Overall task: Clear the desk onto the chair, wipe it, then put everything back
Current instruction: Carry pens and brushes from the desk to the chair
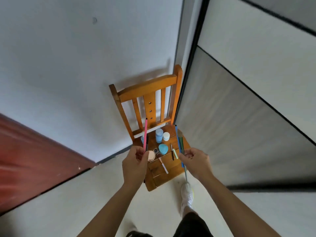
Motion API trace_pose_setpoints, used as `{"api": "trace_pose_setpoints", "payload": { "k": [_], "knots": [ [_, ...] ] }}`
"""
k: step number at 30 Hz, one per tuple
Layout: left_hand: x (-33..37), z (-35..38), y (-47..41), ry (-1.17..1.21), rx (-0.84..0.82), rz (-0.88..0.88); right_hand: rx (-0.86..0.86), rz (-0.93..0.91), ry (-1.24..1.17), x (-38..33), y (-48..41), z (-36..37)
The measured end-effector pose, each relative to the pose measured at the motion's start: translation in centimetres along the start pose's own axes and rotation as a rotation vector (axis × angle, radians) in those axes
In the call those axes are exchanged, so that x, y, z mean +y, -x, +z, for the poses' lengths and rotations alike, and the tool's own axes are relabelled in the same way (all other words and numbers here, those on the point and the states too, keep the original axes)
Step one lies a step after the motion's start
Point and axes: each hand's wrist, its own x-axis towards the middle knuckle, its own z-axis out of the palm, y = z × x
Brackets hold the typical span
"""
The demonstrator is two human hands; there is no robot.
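Left hand (135, 161): thumb and fingers pinch a pink pen (145, 134), tip pointing up and away. A dark pen (147, 142) runs alongside it and seems to be in the same grip.

Right hand (195, 159): fingers curl round a blue pen (177, 139) and a green brush (180, 141), bristles up.

Both hands hover over the seat of a wooden chair (148, 89) standing against the wall.

Step, as I judge it: moving things between desk and chair. Whether these are being laid down or lifted back, this view does not settle. No cloth or wiping in sight. The desk itself is not surely in view; a blurred red-brown surface (25, 159) at left could be it, cannot tell.

On the seat:
- at the back, upright: blue bottle (159, 135) and white jar (166, 136)
- in the middle: teal case (163, 148) and peach compact (151, 155)
- small brush (163, 165)
- pale green stick (175, 153)

If setting down, the bare front boards are the free spot. Lay the pens flat, clear of the upright bottle and jar, and keep them from rolling off the edge.

A white shoe (187, 194) is planted just before the chair.
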Motion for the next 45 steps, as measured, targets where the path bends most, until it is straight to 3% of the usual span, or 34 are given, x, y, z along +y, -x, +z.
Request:
{"api": "trace_pose_setpoints", "payload": {
  "k": [8, 13, 21, 29, 35, 40, 45],
  "knots": [
    [-1.0, 11.1, -3.1, -0.053, 0.074, -0.285, -0.235, -0.016, 0.073, 5.4, -14.2, 1.0],
    [-7.5, 17.6, -4.6, -0.095, 0.048, -0.442, -0.341, 0.002, 0.115, 10.5, -19.9, 5.7],
    [-18.2, 25.0, -7.9, -0.25, -0.028, -0.526, -0.469, 0.102, 0.202, 19.6, -24.9, 14.7],
    [-24.6, 29.9, -9.6, -0.212, -0.025, -0.528, -0.49, 0.109, 0.162, 23.9, -27.2, 21.2],
    [-26.6, 29.9, -9.3, -0.163, -0.008, -0.527, -0.457, 0.036, 0.232, 24.9, -26.3, 21.7],
    [-24.7, 27.0, -8.4, -0.274, -0.082, -0.391, -0.42, 0.007, 0.3, 22.3, -25.0, 19.0],
    [-18.1, 21.1, -7.9, -0.444, -0.152, -0.223, -0.273, -0.089, 0.246, 14.5, -23.6, 13.8]
  ]
}}
